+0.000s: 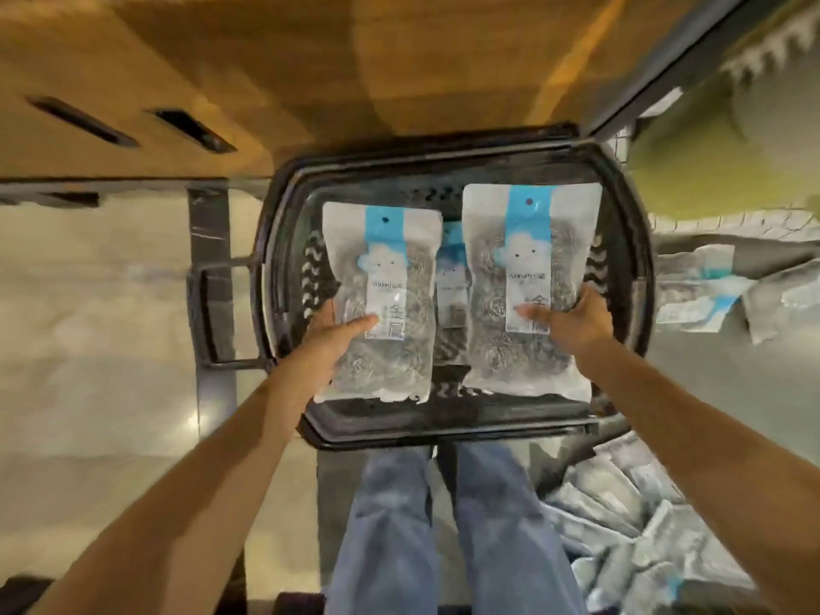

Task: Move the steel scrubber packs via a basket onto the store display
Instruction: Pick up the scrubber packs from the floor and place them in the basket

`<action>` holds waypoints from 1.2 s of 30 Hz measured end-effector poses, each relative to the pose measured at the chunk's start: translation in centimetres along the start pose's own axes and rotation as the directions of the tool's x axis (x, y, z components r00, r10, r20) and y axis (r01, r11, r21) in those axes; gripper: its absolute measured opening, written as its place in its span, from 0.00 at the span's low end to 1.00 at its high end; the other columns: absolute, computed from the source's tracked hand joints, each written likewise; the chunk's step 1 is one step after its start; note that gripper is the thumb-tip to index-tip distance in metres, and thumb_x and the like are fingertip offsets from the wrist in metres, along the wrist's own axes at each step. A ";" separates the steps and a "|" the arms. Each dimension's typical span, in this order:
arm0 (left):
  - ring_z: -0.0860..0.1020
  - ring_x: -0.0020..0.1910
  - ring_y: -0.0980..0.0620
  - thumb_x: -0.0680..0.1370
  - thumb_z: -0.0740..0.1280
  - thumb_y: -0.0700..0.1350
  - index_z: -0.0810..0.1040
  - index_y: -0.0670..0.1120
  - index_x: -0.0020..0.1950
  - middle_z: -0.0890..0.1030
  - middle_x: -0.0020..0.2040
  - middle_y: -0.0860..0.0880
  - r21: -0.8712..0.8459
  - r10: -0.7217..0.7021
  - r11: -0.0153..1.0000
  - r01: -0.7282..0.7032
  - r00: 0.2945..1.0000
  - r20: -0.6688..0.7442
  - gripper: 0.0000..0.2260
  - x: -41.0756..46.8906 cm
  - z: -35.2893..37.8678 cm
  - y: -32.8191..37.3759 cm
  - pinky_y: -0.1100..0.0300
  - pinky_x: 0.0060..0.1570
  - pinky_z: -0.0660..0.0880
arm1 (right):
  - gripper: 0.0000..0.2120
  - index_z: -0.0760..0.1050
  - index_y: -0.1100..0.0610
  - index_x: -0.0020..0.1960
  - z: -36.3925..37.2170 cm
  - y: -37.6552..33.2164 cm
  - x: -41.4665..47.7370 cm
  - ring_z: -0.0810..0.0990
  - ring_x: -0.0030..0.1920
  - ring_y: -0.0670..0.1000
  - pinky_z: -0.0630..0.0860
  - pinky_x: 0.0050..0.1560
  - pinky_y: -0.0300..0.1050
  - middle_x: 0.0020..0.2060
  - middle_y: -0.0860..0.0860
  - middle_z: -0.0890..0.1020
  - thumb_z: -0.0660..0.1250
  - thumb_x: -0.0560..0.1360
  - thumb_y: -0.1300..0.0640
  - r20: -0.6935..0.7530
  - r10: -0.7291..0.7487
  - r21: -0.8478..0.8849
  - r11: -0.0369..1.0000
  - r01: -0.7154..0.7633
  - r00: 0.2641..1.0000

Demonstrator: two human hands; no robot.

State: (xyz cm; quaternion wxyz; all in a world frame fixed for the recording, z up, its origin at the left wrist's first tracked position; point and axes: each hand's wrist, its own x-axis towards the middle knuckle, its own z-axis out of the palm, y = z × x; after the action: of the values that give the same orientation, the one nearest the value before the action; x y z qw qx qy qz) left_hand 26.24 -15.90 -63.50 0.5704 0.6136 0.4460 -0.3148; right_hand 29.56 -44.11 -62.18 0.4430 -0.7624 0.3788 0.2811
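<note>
Head view, looking straight down. Black basket [452, 419] on floor just in front of person's legs; side handle sticks out to the left. Left hand [326, 344] grips one scrubber pack [382, 299], thumb across the front label, other fingers hidden behind the bag. Right hand [572, 319] grips a second pack [530, 290] the same way, thumb on front. Both packs sit over the basket opening, hang-hole ends pointing away from the body. Can't tell if they touch the basket floor or hover above it. A third pack [452, 281] lies lower in the basket, showing in the gap betw. the two.

More packs heaped on floor at lower right [630, 517] and along right edge [696, 286].

Judgement: step = loading basket, early on, large stock left. To do well: lower both flat, side by side, labels up, w/o crushing the one underneath; let go only once each rests. Keep stacks level so basket carries w/o spill. Bags look slick, prob. slide if piled skewed.
</note>
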 end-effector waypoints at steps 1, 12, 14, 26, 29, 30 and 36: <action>0.67 0.69 0.48 0.72 0.74 0.45 0.60 0.49 0.75 0.66 0.73 0.50 -0.002 -0.011 1.000 0.011 1.000 -0.006 0.36 1.9 0.3 -0.7 0.52 0.68 0.65 | 0.26 0.75 0.60 0.60 0.6 0.6 1.7 0.79 0.48 0.50 0.75 0.34 0.33 0.50 0.49 0.80 0.78 0.65 0.57 -0.005 0.011 0.001 1.000 -0.011 1.000; 0.81 0.54 0.48 0.74 0.70 0.38 0.73 0.49 0.64 0.81 0.57 0.47 -0.117 -0.007 0.993 0.005 1.000 -0.017 0.19 12.6 0.5 -6.9 0.49 0.55 0.78 | 0.41 0.65 0.58 0.70 4.5 6.8 13.2 0.73 0.65 0.56 0.69 0.67 0.50 0.65 0.54 0.75 0.80 0.62 0.52 -0.067 0.053 -0.202 0.977 -0.066 0.996; 0.80 0.56 0.47 0.72 0.72 0.38 0.72 0.47 0.66 0.80 0.59 0.46 -0.105 0.016 0.994 -0.027 0.994 -0.107 0.24 12.9 0.9 -7.3 0.47 0.58 0.76 | 0.41 0.61 0.56 0.70 5.0 7.3 13.0 0.70 0.66 0.57 0.69 0.66 0.50 0.66 0.55 0.72 0.79 0.64 0.51 -0.151 0.010 -0.267 0.962 -0.051 0.988; 0.41 0.77 0.43 0.78 0.52 0.62 0.43 0.50 0.78 0.43 0.78 0.45 0.943 0.686 0.083 -0.323 0.705 0.181 0.34 12.2 4.7 -6.9 0.45 0.70 0.34 | 0.37 0.40 0.51 0.77 9.4 8.5 11.8 0.41 0.76 0.61 0.36 0.72 0.58 0.77 0.55 0.44 0.49 0.77 0.36 0.312 -0.597 -0.828 0.212 0.520 0.739; 0.39 0.76 0.43 0.77 0.49 0.66 0.42 0.51 0.78 0.41 0.78 0.45 0.953 0.639 0.014 -0.302 0.736 0.224 0.35 14.2 4.1 -7.7 0.43 0.71 0.35 | 0.35 0.38 0.48 0.77 9.5 9.6 13.7 0.40 0.76 0.59 0.37 0.73 0.59 0.77 0.53 0.43 0.46 0.77 0.36 0.321 -0.576 -0.848 0.180 0.499 0.752; 0.40 0.76 0.42 0.77 0.48 0.66 0.42 0.51 0.78 0.43 0.79 0.45 0.952 0.642 0.011 -0.307 0.731 0.229 0.35 14.7 3.9 -8.0 0.43 0.71 0.36 | 0.35 0.38 0.48 0.77 9.3 10.1 14.4 0.40 0.76 0.59 0.37 0.72 0.61 0.77 0.52 0.43 0.46 0.77 0.36 0.309 -0.573 -0.856 0.180 0.485 0.759; 0.50 0.76 0.38 0.77 0.53 0.65 0.53 0.49 0.78 0.54 0.78 0.41 0.929 0.742 0.024 -0.370 0.629 0.232 0.33 16.0 3.6 -9.7 0.41 0.72 0.43 | 0.34 0.35 0.47 0.76 8.8 11.7 16.5 0.41 0.76 0.58 0.39 0.71 0.66 0.77 0.52 0.42 0.43 0.77 0.35 0.296 -0.542 -0.883 0.159 0.442 0.786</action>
State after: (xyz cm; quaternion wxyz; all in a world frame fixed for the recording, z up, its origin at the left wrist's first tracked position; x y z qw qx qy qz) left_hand 24.39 -16.92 -82.47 0.0989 0.9838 -0.0221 -0.1478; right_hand 28.26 -45.44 -84.19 -0.0172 -0.9634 -0.0972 0.2491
